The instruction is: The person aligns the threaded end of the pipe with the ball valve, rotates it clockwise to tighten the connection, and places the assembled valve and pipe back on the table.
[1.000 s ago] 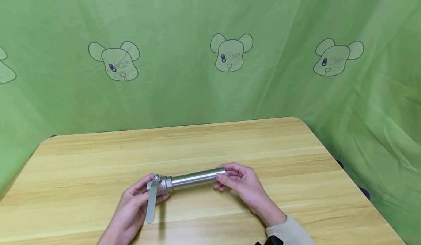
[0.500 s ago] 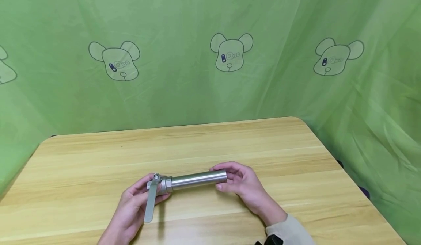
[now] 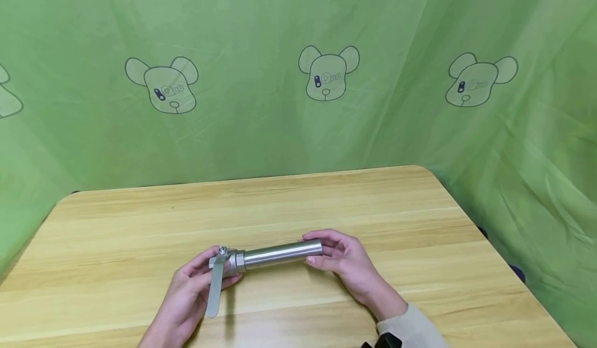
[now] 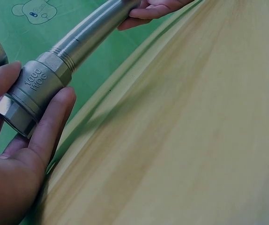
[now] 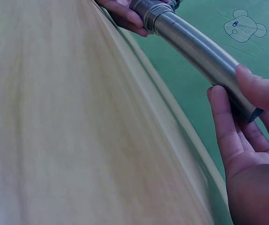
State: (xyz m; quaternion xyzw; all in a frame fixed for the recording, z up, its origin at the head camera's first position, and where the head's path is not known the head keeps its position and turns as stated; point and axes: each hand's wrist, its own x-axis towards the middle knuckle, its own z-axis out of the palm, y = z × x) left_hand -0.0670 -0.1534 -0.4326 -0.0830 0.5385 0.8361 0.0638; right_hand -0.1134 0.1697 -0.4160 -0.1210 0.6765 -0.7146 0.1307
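A steel ball valve [image 4: 37,80] marked "1000 WOG" sits in my left hand [image 3: 183,292], which grips its body between thumb and fingers. Its flat lever [image 3: 215,292] points down toward me in the head view. Out of the valve's right end runs a shiny metal pipe [image 3: 282,253], its threads partly showing at the joint in the left wrist view. My right hand [image 3: 351,266] holds the pipe's free end, thumb on the near side and fingers behind. Valve and pipe are held above the table, rising slightly to the right.
A light wood-grain table [image 3: 298,208] lies beneath both hands. Behind it and to the right hangs a green curtain [image 3: 252,130] printed with bear heads. The right forearm wears a pale sleeve [image 3: 412,330] with a black object [image 3: 388,340] by it.
My right thumb has slid from the top of the pipe to its lower near side, and the fingers have shifted round the end. My left hand has stayed in place on the valve.
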